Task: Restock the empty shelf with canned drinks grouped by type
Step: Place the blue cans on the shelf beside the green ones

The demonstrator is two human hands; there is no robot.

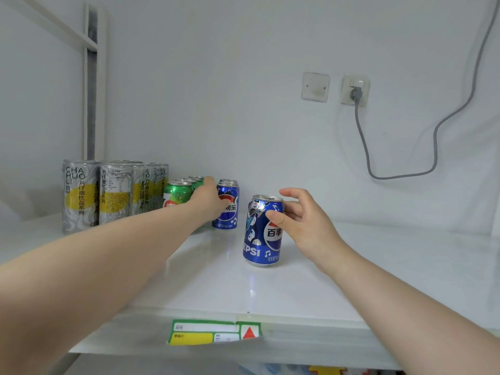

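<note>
grip first: the right hand point(303, 220) holds the can point(261, 239) near its top. the thumb is on the front face, the middle fingers are on the right side, and the index finger stands free above the rim. it is a narrow pinch, not a full wrap. the can stands on the shelf point(270, 293), about in the middle, well in front of the wall. from the right hand it lies at 9 o'clock, touching the fingers.

the can is upright, so its long axis is vertical, with the pull tab up and the pepsi label toward the camera.

the relation that matters is this: the blue row point(228, 212) of the same cans stands at 10 o'clock from the can, near but apart. the row runs back toward the wall at 12 o'clock. the left hand point(209, 197) reaches there and lies against the left side of the front can of this row, between it and the green cans point(177, 193). whether its fingers curl around something i cannot tell, because the back of the hand hides them.

my judgement: the right hand is nearer and has the can, so the next move would be a short slide or lift to 10 o'clock, to set the can upright in front of the blue row. the risk is to knock the front can there.
</note>
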